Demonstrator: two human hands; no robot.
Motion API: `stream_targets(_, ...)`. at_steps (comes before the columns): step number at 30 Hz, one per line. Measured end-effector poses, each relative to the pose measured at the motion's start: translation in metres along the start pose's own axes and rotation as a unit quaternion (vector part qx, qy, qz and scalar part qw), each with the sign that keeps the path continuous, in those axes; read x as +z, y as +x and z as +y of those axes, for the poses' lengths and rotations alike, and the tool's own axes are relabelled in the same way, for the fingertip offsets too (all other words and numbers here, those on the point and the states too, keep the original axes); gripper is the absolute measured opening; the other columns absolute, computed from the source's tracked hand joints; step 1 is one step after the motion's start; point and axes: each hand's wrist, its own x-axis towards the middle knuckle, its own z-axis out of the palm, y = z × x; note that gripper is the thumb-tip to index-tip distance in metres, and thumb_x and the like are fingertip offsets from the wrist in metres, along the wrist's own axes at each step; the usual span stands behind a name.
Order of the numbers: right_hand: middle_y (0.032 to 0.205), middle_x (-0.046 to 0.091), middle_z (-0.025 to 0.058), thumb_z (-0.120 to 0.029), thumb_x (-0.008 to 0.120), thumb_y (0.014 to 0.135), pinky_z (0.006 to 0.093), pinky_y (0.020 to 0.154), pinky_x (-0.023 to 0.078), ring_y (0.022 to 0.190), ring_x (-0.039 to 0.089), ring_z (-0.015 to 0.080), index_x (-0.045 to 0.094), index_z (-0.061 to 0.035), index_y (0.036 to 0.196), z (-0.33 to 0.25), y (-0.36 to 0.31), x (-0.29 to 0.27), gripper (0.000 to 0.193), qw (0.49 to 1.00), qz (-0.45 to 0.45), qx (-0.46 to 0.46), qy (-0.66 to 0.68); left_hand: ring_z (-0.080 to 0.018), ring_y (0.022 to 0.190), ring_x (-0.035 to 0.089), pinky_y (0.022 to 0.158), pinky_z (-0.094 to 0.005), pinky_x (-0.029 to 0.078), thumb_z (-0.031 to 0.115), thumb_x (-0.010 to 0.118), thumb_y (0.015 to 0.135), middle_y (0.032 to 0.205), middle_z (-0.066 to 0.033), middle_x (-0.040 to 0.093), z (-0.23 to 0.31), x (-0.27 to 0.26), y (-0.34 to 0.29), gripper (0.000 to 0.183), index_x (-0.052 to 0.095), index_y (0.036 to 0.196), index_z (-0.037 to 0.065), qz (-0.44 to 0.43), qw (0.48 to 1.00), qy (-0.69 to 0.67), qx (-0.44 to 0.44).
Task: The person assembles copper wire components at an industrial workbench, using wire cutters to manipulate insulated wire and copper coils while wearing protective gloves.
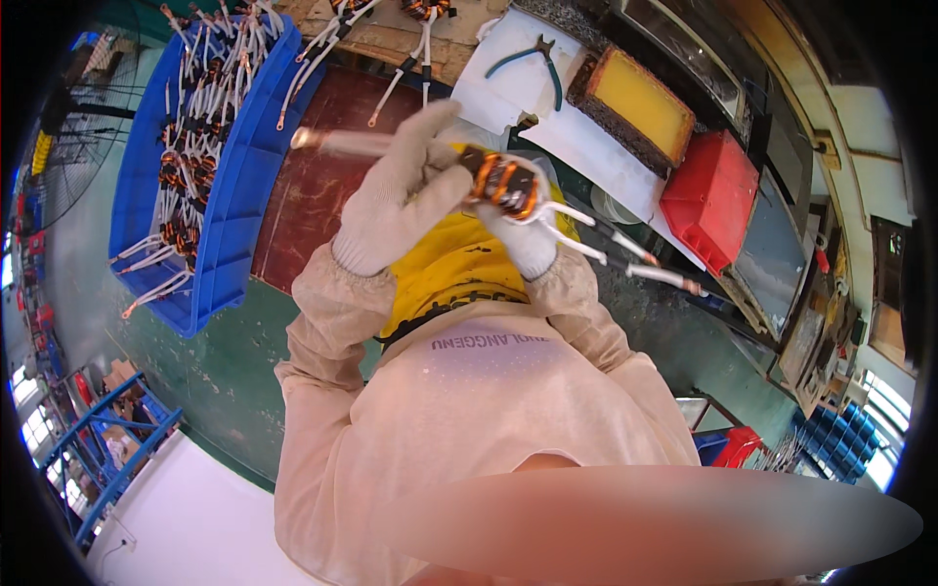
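Note:
In front of my yellow apron [454,269] is a toroidal coil [510,187] with a dark core, orange-copper windings and white leads [601,244]. The leads run out to the right and end in bare copper-coloured tips. My left hand [405,200], in a white knit glove, closes on the coil's left side, its index finger stretched upward. A blurred white lead [342,143] sticks out to the left past that hand. My right hand [526,242], also gloved, holds the coil from below and behind; most of its fingers are hidden by the coil.
At the left, a blue bin [220,259] is heaped with similar coils. More coils [425,10] lie on the bench at the top. Cutting pliers [532,63], a yellow block in a dark tray [640,103] and a red bin [711,195] stand to the right.

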Motion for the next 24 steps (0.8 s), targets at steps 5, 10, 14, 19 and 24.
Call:
stream_targets(5, 0.096, 0.06, 0.0048, 0.001, 0.057, 0.081, 0.0301, 0.077, 0.05, 0.086, 0.059, 0.0143, 0.056, -0.0053, 0.102, -0.018, -0.017, -0.019, 0.022, 0.935, 0.155, -0.126, 0.292, -0.008, 0.078, 0.052, 0.073, -0.0223, 0.045, 0.014, 0.053, 0.09, 0.09, -0.0037, 0.057, -0.006, -0.007, -0.011, 0.037, 0.047, 0.124, -0.002, -0.124, 0.988, -0.039, -0.089)
stream_targets(10, 0.114, 0.057, 0.0127, -0.008, 0.056, 0.085, 0.0447, 0.087, 0.051, 0.101, 0.059, 0.0256, 0.045, -0.0021, 0.125, -0.012, -0.034, -0.04, 0.041, 0.914, 0.119, -0.074, 0.381, -0.01, 0.077, 0.055, 0.071, -0.0229, 0.047, 0.017, 0.05, 0.092, 0.09, -0.005, 0.059, -0.031, -0.018, -0.003, 0.028, 0.053, 0.114, 0.001, -0.014, 0.992, -0.027, -0.125)
stream_targets(14, 0.112, 0.057, 0.0101, -0.004, 0.056, 0.084, 0.0386, 0.089, 0.047, 0.1, 0.057, 0.0217, 0.049, -0.0025, 0.121, -0.007, -0.041, -0.042, 0.038, 0.907, 0.136, -0.076, 0.39, -0.0105, 0.077, 0.056, 0.072, -0.0235, 0.047, 0.023, 0.05, 0.093, 0.091, -0.0047, 0.06, -0.026, -0.016, 0.008, 0.027, 0.056, 0.109, 0.002, 0.127, 0.985, -0.106, -0.053)
stream_targets(19, 0.094, 0.061, 0.0032, -0.005, 0.061, 0.078, 0.0305, 0.074, 0.048, 0.085, 0.058, 0.0137, 0.058, -0.0075, 0.102, 0.011, -0.042, -0.046, 0.024, 0.971, 0.173, -0.104, 0.129, -0.0108, 0.078, 0.059, 0.071, -0.0254, 0.048, 0.024, 0.049, 0.094, 0.09, -0.0045, 0.062, -0.005, -0.011, 0.021, 0.028, 0.057, 0.106, 0.0, 0.19, 0.977, -0.088, -0.044)
stream_targets(24, 0.113, 0.056, 0.0097, -0.001, 0.057, 0.084, 0.0362, 0.088, 0.047, 0.101, 0.057, 0.0205, 0.049, -0.002, 0.121, 0.031, -0.042, -0.057, 0.038, 0.978, 0.151, -0.111, -0.091, -0.0105, 0.08, 0.058, 0.07, -0.0247, 0.047, 0.021, 0.055, 0.091, 0.093, -0.0027, 0.061, -0.025, -0.004, 0.024, 0.023, 0.056, 0.106, 0.004, 0.178, 0.959, -0.22, -0.02)
